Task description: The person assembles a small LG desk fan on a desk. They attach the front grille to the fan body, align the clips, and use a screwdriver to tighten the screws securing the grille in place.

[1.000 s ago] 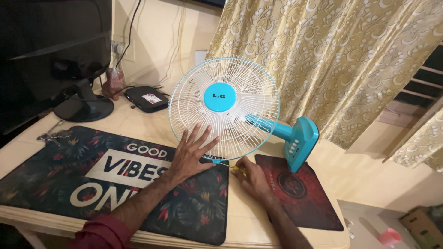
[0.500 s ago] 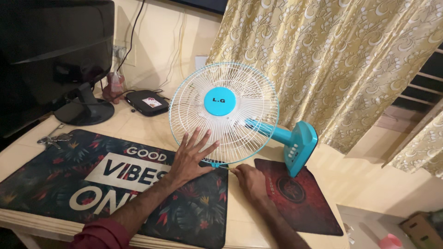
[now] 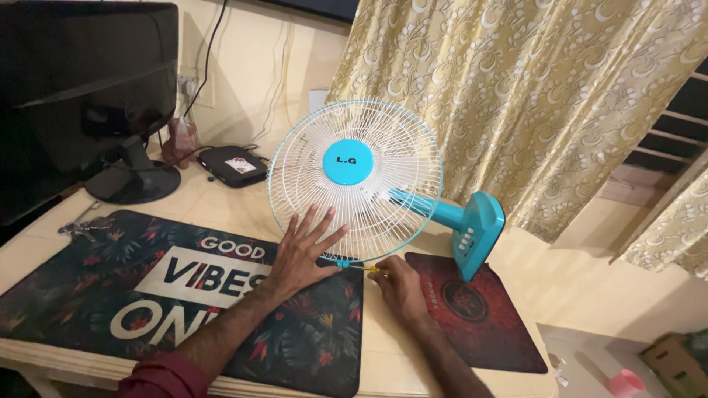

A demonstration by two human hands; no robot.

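On the cream surface [image 3: 221,203], seen from the head camera, a table fan [image 3: 355,180] lies tipped on its side. Its round white cage with a turquoise rim faces toward the person and a little to the left, and the turquoise hub sits in the middle of the cage. The long axis of the fan runs from the cage at the left, along the turquoise neck, to the turquoise base [image 3: 477,232] at the right, which stands on edge on a dark red mat [image 3: 479,313]. The lower rim of the cage rests near the border between the large dark floral desk mat [image 3: 147,287] and the bare strip of surface beside it.

The left hand [image 3: 299,250] is flat and released, fingers spread, pressed against the lower left part of the cage. The right hand [image 3: 398,284] lies just beside the bottom of the rim, clenched around a thin screwdriver with a yellow handle [image 3: 369,269]. The screwdriver lies almost level, its tip pointing left at the small turquoise clip on the lowest point of the rim.

Behind the fan hang yellow patterned curtains [image 3: 531,96]. At the far left stands a dark monitor [image 3: 81,88], a small black box [image 3: 232,164] lies near it, and keys [image 3: 85,225] lie at the left edge.
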